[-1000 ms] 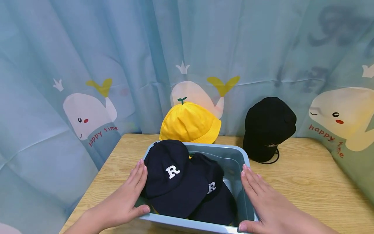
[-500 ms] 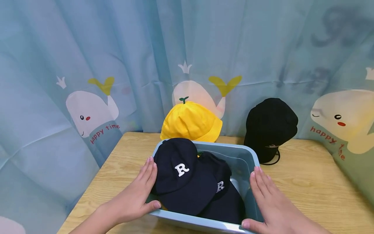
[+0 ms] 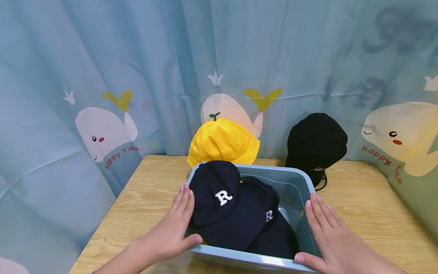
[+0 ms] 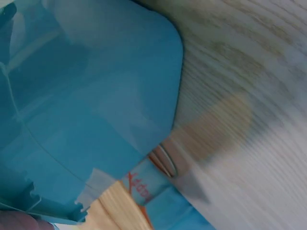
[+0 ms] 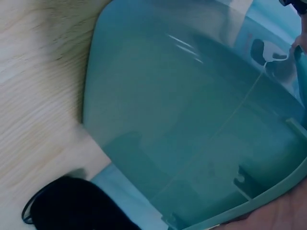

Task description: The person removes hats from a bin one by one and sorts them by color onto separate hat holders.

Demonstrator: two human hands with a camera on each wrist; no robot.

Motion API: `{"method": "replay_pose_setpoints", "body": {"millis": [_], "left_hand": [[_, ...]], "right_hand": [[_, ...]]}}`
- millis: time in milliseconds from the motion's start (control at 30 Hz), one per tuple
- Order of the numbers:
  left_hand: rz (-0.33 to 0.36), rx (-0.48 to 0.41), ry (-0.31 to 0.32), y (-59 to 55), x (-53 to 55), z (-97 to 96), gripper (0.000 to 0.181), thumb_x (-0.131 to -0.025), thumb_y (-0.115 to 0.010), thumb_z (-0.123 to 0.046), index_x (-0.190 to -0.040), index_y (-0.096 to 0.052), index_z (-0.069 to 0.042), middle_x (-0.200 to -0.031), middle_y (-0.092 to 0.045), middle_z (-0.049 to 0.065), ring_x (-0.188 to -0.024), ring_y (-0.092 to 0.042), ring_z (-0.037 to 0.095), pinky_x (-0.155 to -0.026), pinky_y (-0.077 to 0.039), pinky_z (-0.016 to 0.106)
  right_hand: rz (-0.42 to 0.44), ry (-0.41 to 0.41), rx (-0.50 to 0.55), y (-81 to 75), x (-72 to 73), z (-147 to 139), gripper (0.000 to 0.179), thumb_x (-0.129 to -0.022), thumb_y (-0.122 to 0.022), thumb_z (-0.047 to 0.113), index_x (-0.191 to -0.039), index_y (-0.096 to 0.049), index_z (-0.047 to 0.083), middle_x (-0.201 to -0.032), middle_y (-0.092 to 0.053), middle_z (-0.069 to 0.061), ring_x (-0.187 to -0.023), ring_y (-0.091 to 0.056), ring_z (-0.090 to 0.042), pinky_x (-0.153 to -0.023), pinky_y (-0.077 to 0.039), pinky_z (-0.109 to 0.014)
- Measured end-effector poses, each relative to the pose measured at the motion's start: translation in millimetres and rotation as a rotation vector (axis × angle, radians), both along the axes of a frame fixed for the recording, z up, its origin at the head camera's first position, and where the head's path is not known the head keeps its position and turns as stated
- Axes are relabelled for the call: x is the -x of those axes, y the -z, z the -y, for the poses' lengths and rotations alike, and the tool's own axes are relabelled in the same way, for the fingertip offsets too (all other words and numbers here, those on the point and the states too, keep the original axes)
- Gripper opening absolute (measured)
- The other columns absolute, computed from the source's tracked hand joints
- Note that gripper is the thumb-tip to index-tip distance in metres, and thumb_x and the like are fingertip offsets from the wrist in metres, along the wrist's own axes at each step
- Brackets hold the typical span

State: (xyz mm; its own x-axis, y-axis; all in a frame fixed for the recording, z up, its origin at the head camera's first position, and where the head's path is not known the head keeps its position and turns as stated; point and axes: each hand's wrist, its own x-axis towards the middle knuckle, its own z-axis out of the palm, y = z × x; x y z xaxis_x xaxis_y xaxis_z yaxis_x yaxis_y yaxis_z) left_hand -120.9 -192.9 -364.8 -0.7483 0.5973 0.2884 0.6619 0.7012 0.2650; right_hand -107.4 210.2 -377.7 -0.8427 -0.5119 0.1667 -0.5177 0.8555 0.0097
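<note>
A blue-grey plastic bin (image 3: pixel 246 256) stands on the table in front of me, between both hands. My left hand (image 3: pixel 171 232) presses its left side with straight fingers, the thumb at the front rim. Against the right side lies my right hand (image 3: pixel 337 236), also straight-fingered, its thumb over the front corner. Two navy baseball caps lie inside: the upper cap (image 3: pixel 213 209) with a white R leans on the left wall and overlaps the lower cap (image 3: pixel 277 238). A bit of yellow shows beneath them. The wrist views show the bin's outer walls (image 4: pixel 105 96) (image 5: pixel 168 105).
Behind the bin on the wooden table (image 3: pixel 369 205) sits a yellow bucket hat (image 3: pixel 222 142) with a green sprout. A black cap (image 3: pixel 316 144) with a cord stands at the back right, near the bin's corner. A blue curtain (image 3: pixel 154 76) with whale prints hangs behind.
The bin, with the caps in it, has slid to the right between both hands, which moved along with it. The yellow hat and black cap stay where they were.
</note>
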Motion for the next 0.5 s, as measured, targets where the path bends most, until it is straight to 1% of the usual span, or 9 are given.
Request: {"method": "replay_pose_setpoints", "body": {"millis": [67, 100, 167, 200, 233, 300, 400, 433, 500], "left_hand": [[-0.015, -0.009, -0.005, 0.7, -0.6, -3.5, 0.095, -0.092, -0.014, -0.067, -0.147, -0.002, 0.010, -0.152, 0.000, 0.034, -0.144, 0.011, 0.035, -0.109, 0.019, 0.019], [-0.023, -0.012, -0.010, 1.0, -1.2, -5.3, 0.095, -0.092, -0.013, -0.067, -0.147, -0.002, 0.010, -0.152, 0.000, 0.034, -0.144, 0.010, 0.035, -0.109, 0.019, 0.020], [-0.013, -0.029, -0.018, 1.2, -2.6, -9.2, 0.095, -0.092, -0.014, -0.067, -0.148, -0.001, 0.009, -0.153, 0.000, 0.033, -0.144, 0.009, 0.036, -0.109, 0.018, 0.021], [0.008, -0.036, -0.023, 1.0, -3.7, -11.4, 0.095, -0.092, -0.016, -0.067, -0.148, 0.000, 0.008, -0.153, 0.001, 0.033, -0.144, 0.009, 0.037, -0.110, 0.017, 0.023], [0.034, -0.041, -0.029, 0.8, -4.9, -13.6, 0.095, -0.092, -0.019, -0.067, -0.148, 0.000, 0.008, -0.153, 0.002, 0.032, -0.144, 0.009, 0.037, -0.112, 0.015, 0.028], [0.090, -0.037, -0.043, -0.4, -7.0, -18.2, 0.095, -0.093, -0.025, -0.065, -0.147, -0.002, 0.010, -0.153, 0.004, 0.031, -0.143, 0.009, 0.040, -0.114, 0.007, 0.042], [0.162, -0.008, -0.073, -3.9, -9.2, -25.4, 0.098, -0.092, -0.035, -0.065, -0.146, -0.006, 0.011, -0.154, 0.006, 0.029, -0.143, 0.009, 0.041, -0.111, -0.009, 0.059], [0.176, 0.000, -0.078, -5.1, -9.5, -27.7, 0.098, -0.092, -0.037, -0.064, -0.146, -0.007, 0.012, -0.154, 0.007, 0.028, -0.143, 0.009, 0.041, -0.109, -0.013, 0.062], [0.195, 0.022, -0.093, -7.0, -9.8, -31.5, 0.100, -0.091, -0.039, -0.065, -0.146, -0.007, 0.012, -0.154, 0.007, 0.028, -0.143, 0.009, 0.041, -0.108, -0.015, 0.063]], "right_hand": [[0.013, -0.005, 0.024, 0.3, 0.9, -3.7, 0.104, -0.081, -0.059, 0.063, -0.147, -0.020, -0.006, -0.156, -0.011, -0.023, -0.136, 0.028, -0.004, -0.104, 0.022, -0.014], [0.023, -0.006, 0.033, 0.8, 1.4, -5.7, 0.104, -0.081, -0.060, 0.062, -0.148, -0.017, -0.005, -0.157, -0.008, -0.022, -0.136, 0.028, -0.003, -0.103, 0.022, -0.013], [0.030, -0.013, 0.048, 1.3, 2.5, -10.4, 0.105, -0.080, -0.062, 0.059, -0.149, -0.013, -0.003, -0.157, -0.004, -0.021, -0.135, 0.027, -0.001, -0.103, 0.021, -0.011], [0.031, -0.021, 0.058, 1.7, 2.9, -13.1, 0.107, -0.080, -0.064, 0.058, -0.150, -0.010, -0.003, -0.158, -0.003, -0.020, -0.135, 0.027, 0.000, -0.103, 0.021, -0.011], [0.037, -0.027, 0.064, 2.0, 3.4, -16.1, 0.109, -0.079, -0.065, 0.057, -0.150, -0.007, -0.001, -0.158, 0.000, -0.019, -0.135, 0.027, 0.002, -0.102, 0.020, -0.010], [0.049, -0.039, 0.066, 2.1, 4.4, -22.2, 0.113, -0.078, -0.067, 0.057, -0.151, -0.001, 0.001, -0.158, 0.007, -0.015, -0.133, 0.028, 0.004, -0.101, 0.020, -0.009], [0.055, -0.059, 0.066, 1.8, 5.7, -30.7, 0.117, -0.077, -0.069, 0.056, -0.151, 0.004, 0.002, -0.158, 0.016, -0.011, -0.133, 0.028, 0.005, -0.100, 0.020, -0.007], [0.059, -0.059, 0.063, 1.6, 6.3, -33.1, 0.117, -0.077, -0.069, 0.056, -0.151, 0.005, 0.003, -0.157, 0.018, -0.008, -0.132, 0.028, 0.005, -0.100, 0.020, -0.007], [0.063, -0.054, 0.062, 1.2, 7.4, -36.6, 0.118, -0.077, -0.069, 0.056, -0.151, 0.006, 0.004, -0.157, 0.019, -0.007, -0.132, 0.028, 0.006, -0.099, 0.020, -0.006]]}}
